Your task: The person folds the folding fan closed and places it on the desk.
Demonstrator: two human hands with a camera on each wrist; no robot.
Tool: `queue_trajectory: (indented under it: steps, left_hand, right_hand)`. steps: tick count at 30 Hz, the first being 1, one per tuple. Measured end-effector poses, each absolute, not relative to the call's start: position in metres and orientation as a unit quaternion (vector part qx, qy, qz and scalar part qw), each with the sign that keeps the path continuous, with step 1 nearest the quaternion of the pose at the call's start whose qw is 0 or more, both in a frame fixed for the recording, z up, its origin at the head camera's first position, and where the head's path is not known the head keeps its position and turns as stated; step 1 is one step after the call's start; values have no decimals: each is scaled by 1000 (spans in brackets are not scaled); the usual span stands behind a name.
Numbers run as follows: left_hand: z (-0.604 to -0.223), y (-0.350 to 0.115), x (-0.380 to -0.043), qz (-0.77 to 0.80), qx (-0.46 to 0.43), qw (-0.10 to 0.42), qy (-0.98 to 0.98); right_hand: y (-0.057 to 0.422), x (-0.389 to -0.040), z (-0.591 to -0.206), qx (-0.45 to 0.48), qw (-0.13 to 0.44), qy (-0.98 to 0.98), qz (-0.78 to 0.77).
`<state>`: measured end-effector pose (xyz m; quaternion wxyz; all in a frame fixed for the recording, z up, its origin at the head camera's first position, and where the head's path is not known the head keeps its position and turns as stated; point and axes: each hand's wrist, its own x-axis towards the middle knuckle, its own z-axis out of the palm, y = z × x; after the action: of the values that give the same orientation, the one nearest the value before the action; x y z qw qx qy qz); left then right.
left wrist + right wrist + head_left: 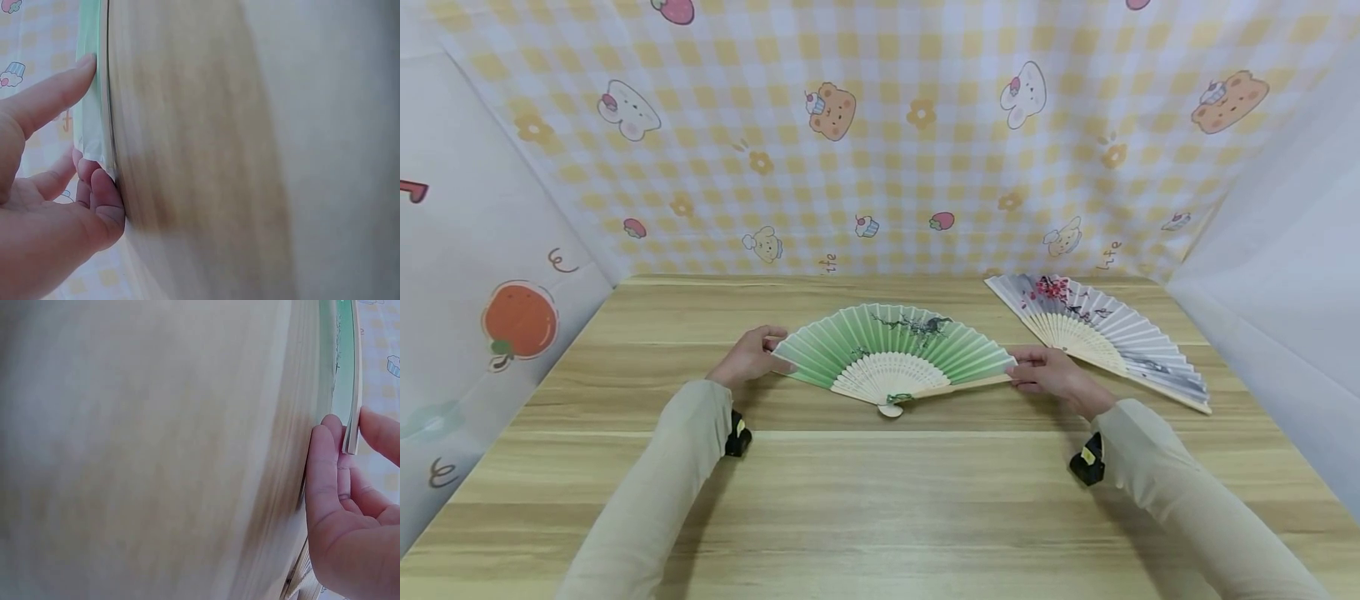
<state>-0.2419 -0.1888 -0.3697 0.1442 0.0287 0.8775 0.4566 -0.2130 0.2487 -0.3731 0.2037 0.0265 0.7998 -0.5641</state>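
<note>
A green folding fan [891,342] lies spread over the middle of the table, with a dark branch print and pale pierced ribs. Its pivot, with a small green cord [899,398], points toward the person. My left hand [751,357] holds the fan's left end; in the left wrist view the thumb rests on the green cloth [92,112], with curled fingers at the underside. At the other end, my right hand [1054,377] pinches the tip of the outer stick [354,419] between thumb and fingers.
A second spread fan [1097,321], grey-white with red blossoms, lies at the back right, close behind my right hand. A yellow checked cloth [880,167] hangs along the table's back edge. White sheets [1285,275] close off the sides. The wooden table [880,500] extends toward the person.
</note>
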Motion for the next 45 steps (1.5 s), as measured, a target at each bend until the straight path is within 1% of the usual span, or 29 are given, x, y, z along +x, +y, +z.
queue_trajectory:
  steps: [22, 32, 39, 45]
  left_hand:
    - [-370, -189, -241, 452, 54, 139, 880]
    - [-365, -191, -238, 453, 64, 161, 875]
    - [-362, -191, -237, 475, 74, 175, 859]
    - [-359, -190, -236, 491, 55, 196, 847]
  right_hand:
    - [247, -208, -373, 37, 193, 789, -583]
    - [240, -203, -370, 26, 190, 766, -614]
    - [238, -199, -368, 36, 189, 747, -636]
    - [237, -195, -364, 42, 189, 728, -657]
